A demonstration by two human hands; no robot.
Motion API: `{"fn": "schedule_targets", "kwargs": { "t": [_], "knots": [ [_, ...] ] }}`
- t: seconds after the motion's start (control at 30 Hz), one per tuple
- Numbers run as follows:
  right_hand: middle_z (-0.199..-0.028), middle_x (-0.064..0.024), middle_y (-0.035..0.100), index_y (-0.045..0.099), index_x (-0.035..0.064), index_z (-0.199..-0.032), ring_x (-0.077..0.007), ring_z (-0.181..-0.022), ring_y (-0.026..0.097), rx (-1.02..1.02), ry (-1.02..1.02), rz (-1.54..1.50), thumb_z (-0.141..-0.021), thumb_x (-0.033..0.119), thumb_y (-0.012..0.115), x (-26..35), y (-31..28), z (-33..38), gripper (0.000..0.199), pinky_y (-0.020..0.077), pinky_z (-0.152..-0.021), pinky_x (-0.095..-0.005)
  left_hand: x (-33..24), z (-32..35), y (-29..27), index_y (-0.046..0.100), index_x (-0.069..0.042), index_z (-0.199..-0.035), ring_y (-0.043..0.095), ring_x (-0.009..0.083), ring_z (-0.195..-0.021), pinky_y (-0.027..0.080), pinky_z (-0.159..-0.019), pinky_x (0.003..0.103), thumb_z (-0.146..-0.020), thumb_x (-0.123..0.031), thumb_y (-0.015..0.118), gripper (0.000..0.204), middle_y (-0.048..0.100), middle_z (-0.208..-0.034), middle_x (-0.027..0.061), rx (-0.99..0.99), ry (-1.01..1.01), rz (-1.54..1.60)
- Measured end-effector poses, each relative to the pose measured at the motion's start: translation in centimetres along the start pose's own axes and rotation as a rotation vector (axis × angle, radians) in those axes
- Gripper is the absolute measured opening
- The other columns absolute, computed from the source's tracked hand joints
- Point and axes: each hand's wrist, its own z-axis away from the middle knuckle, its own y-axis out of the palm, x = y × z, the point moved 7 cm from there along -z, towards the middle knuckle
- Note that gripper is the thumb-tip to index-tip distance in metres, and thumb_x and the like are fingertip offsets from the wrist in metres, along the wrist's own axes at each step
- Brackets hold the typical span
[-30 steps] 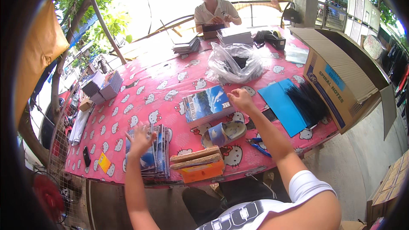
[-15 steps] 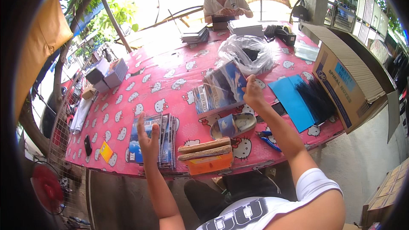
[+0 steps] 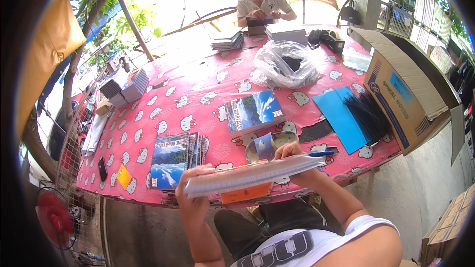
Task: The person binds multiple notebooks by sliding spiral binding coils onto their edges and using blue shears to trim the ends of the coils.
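Observation:
Low in front of me, a notebook with white page edges is held nearly level. My left hand grips its left end, thumb and fingers wrapped round it. At the opposite end, my right hand is closed on the notebook's far corner. Below and partly behind it stands an orange-fronted block, largely covered. A stack of landscape-covered notebooks lies beyond my hands. To the left rests a group of spiral-bound notebooks with similar covers. A slipper-shaped thing lies just past the held notebook.
A blue-handled tool lies by my right hand, partly hidden. Farther right are blue sheets, black spiral coils and a cardboard box. A plastic bag sits mid-table. Across the table, a person handles something.
My right hand has come back from the central stack toward me, bringing a notebook. My left hand has moved right from beside the spiral-bound notebooks and now grips its other end.

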Motion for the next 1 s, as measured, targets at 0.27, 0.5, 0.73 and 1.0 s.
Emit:
{"fn": "schedule_targets", "kwargs": {
  "t": [0.27,0.5,0.73,1.0],
  "knots": [
    [-0.092,-0.0201,0.060,0.042,0.0000,-0.119,-0.0404,-0.081,0.060,-0.020,-0.063,0.284,-0.086,-0.002,0.057,0.2,0.8,-0.2,0.036,0.0488,-0.071,-0.0416,4.1,1.9,-0.1,0.055,0.000,-0.109,0.056,0.0097,-0.087,0.044,-0.079,0.024,-0.085,-0.001,0.065,0.026,0.061,-0.096,0.0031,-0.164,-0.167,0.100],
    [-0.096,-0.0223,0.055,0.041,0.0017,-0.114,-0.0429,-0.093,0.055,0.117,0.192,0.463,-0.080,0.003,0.062,-5.3,1.5,2.8,0.040,0.0463,-0.077,-0.0436,3.5,1.7,1.0,0.030,-0.005,-0.143,0.041,0.0222,-0.126,0.028,-0.107,0.035,-0.073,0.007,0.070,0.082,0.046,-0.136,0.0139,-0.132,-0.085,0.060],
    [-0.126,-0.0199,0.042,0.027,-0.0007,-0.135,-0.0317,-0.120,0.046,0.035,0.082,-0.086,-0.071,0.007,0.078,-2.8,3.6,3.8,0.082,0.0367,-0.102,-0.0406,9.1,4.8,2.1,0.025,-0.005,-0.144,0.037,0.0234,-0.130,0.029,-0.108,0.036,-0.069,-0.012,0.083,0.095,0.036,-0.144,0.0134,-0.176,-0.228,0.034],
    [-0.112,-0.0243,0.060,0.064,0.0001,-0.100,-0.0374,-0.104,0.059,-0.136,0.160,1.060,-0.077,0.026,0.073,-7.1,-19.3,-0.3,0.035,0.0467,-0.091,-0.0415,5.8,3.8,-2.1,0.024,-0.006,-0.145,0.025,0.0261,-0.139,0.013,-0.112,0.051,-0.082,-0.023,0.068,0.079,0.028,-0.149,0.0101,-0.394,-0.073,-0.084]
  ]
}}
